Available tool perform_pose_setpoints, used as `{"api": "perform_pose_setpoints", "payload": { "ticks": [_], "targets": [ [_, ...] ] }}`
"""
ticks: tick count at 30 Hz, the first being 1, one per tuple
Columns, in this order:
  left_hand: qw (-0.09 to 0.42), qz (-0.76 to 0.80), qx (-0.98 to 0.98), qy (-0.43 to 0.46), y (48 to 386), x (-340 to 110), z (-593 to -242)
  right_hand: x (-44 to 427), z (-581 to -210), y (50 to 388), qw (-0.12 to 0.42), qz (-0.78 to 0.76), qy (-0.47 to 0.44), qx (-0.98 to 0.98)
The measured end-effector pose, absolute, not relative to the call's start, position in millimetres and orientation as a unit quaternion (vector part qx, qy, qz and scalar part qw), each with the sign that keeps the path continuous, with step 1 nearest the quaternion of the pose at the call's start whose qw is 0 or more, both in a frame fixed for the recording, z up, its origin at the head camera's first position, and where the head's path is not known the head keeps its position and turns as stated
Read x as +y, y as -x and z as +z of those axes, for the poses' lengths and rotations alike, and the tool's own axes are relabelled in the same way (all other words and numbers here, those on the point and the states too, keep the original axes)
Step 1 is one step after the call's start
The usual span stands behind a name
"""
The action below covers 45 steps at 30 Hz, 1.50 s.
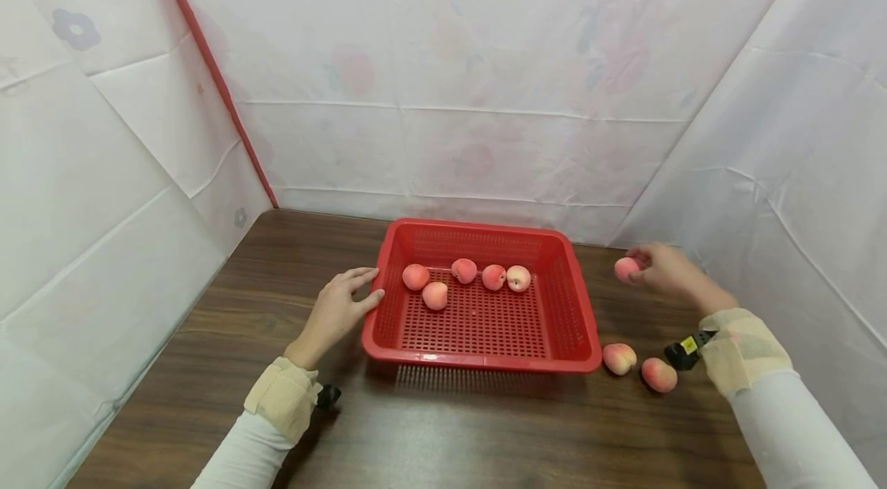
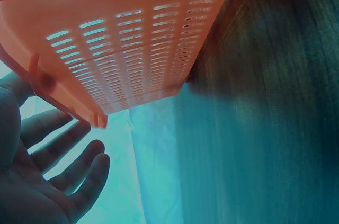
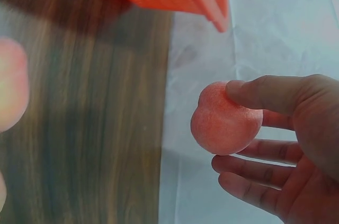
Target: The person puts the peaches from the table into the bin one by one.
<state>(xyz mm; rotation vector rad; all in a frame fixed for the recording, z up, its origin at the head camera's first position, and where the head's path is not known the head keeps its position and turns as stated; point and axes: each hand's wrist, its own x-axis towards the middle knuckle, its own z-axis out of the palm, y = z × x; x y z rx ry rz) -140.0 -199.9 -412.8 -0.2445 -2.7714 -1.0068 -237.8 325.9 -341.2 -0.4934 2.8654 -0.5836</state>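
Observation:
A red basket [image 1: 481,366] stands mid-table with several peaches inside, among them one [image 1: 435,296] near its left side. My left hand [image 1: 339,309] touches the basket's left rim with thumb and fingertips; in the left wrist view the fingers of that hand [image 2: 58,160] are loosely bent beside the rim of the basket [image 2: 122,1]. Right of the basket, my right hand [image 1: 665,270] pinches a pink peach [image 1: 627,269] above the table. The right wrist view shows the peach [image 3: 225,121] between the thumb and fingers of the hand [image 3: 286,155].
Two more peaches [image 1: 619,359] [image 1: 659,375] lie on the wooden table [image 1: 443,427] by the basket's front right corner. White patterned sheets [image 1: 485,73] hang behind and at both sides. Black wrist cameras [image 1: 682,354] sit under both cuffs.

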Motion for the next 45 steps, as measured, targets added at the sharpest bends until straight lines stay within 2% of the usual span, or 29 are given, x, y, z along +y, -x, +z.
{"api": "perform_pose_setpoints", "payload": {
  "ticks": [20,38,45],
  "targets": [
    [0.096,-0.345,-0.93,0.08,137.8,-198.4,-413.6,274.0,-308.3,248.9,0.055,-0.226,0.19,0.954],
    [0.101,-0.347,-0.929,0.084,139.7,-199.4,-413.4,220.8,-307.9,253.7,0.04,-0.237,0.256,0.936],
    [0.103,-0.348,-0.928,0.085,139.2,-199.7,-412.8,208.3,-311.3,252.9,0.056,-0.239,0.253,0.936]
  ]
}}
